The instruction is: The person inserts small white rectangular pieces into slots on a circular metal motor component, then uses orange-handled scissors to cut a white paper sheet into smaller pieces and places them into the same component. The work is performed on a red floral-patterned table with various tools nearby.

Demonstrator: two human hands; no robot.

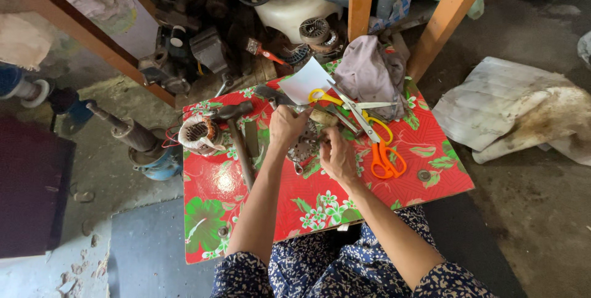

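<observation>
Just white card (306,80) behind hands (335,153)

we are seeing a glossy, smooth plastic-looking table cover (258,193), red with a flower print, catching light at its six o'clock edge. the left hand (284,124) and right hand (337,155) are closing around a dull grey metal part (303,145), rough and matt. at nine o'clock from it a hammer (237,132) is lying with a dark matt head and worn handle, and beyond it a stator (200,133) is showing coppery wire windings. at one o'clock, scissors (360,113) are showing bright steel blades and glossy yellow plastic grips; orange scissors (385,157) look the same. a soft matt grey cloth (369,70) and smooth white paper (308,81) are lying at twelve o'clock.
</observation>
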